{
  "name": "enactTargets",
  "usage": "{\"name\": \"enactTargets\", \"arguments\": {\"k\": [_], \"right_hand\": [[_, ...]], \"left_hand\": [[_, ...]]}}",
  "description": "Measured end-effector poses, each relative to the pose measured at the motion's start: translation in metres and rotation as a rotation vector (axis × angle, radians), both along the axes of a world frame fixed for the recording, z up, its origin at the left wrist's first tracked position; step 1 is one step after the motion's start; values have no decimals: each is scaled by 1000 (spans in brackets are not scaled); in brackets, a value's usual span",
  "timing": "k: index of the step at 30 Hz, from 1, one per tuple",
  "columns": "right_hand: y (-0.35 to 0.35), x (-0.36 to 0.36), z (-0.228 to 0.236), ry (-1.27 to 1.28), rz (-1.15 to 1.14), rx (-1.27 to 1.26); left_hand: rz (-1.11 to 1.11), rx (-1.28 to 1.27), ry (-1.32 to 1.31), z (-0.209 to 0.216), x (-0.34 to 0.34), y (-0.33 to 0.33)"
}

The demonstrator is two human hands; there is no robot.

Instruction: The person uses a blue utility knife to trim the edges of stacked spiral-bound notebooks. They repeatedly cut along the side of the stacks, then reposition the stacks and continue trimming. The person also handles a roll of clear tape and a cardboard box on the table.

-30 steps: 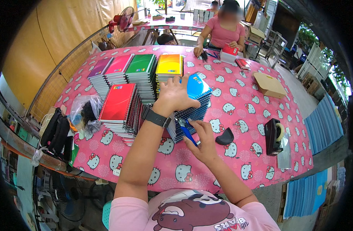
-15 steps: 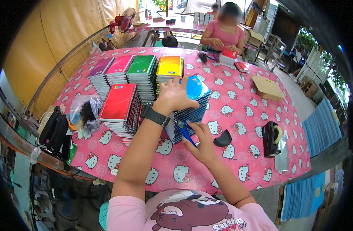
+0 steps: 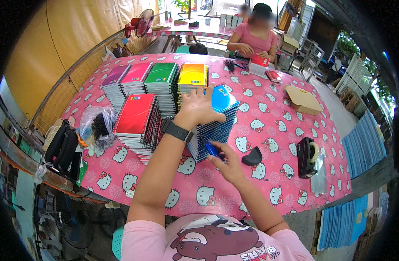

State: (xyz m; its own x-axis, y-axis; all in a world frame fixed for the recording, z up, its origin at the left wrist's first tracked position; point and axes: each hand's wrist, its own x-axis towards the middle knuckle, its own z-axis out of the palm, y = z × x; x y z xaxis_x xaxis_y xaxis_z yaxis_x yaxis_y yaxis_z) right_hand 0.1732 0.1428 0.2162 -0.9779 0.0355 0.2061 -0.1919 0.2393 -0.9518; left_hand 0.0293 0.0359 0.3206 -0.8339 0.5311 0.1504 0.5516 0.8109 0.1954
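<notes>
Centre of frame: left hand (image 3: pixel 198 108) lies flat, fingers spread, palm down on top of the blue notebook stack (image 3: pixel 219 117), wrist w/ a black watch (image 3: pixel 176 130). Nothing pinched there, just pressing on the top cover. Right hand (image 3: pixel 227 163), just below centre, fingers closed on a small blue pen-like item (image 3: pixel 213 150) at the stack's near edge; can't tell exactly what it is.

Left of the blue stack: red notebook stack (image 3: pixel 136 119), touching or just beside it. Behind, in a row toward upper left: purple (image 3: pixel 114 78), pink (image 3: pixel 136 74), green (image 3: pixel 161 75), yellow (image 3: pixel 193 76) stacks. All on a pink cartoon-cat tablecloth (image 3: pixel 269 130).

Right of the right hand: small black curved piece (image 3: pixel 252 157); further right, black tape dispenser (image 3: pixel 307 157). Cardboard box (image 3: pixel 303 100) at upper right. Clear plastic bag (image 3: pixel 97 128) at left edge of table. Top of frame: another person (image 3: pixel 254 37) in pink sits at the far side.
</notes>
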Motion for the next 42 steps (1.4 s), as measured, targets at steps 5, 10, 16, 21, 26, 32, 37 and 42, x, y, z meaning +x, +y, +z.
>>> {"name": "enactTargets", "arguments": {"k": [5, 10, 16, 21, 26, 32, 37, 42], "right_hand": [[0, -3, -10, 488, -206, 523], [1, -4, -11, 450, -169, 466], [9, -4, -13, -161, 115, -355], [2, -2, -18, 242, -117, 259], [-1, -2, -16, 515, -255, 614], [2, -3, -18, 553, -238, 561], [20, -9, -14, -462, 298, -682], [14, -1, -11, -348, 272, -398]], "left_hand": [[-13, 25, -4, 0, -1, 1], [-3, 8, -3, 2, 0, 1], [-5, -3, 0, 2, 2, 0], [-13, -5, -15, 4, 2, 1], [-1, 20, 0, 1, 0, 0], [-2, 11, 1, 2, 3, 0], [4, 28, 8, 0, 3, 1], [-5, 37, -47, 3, 3, 2]]}}
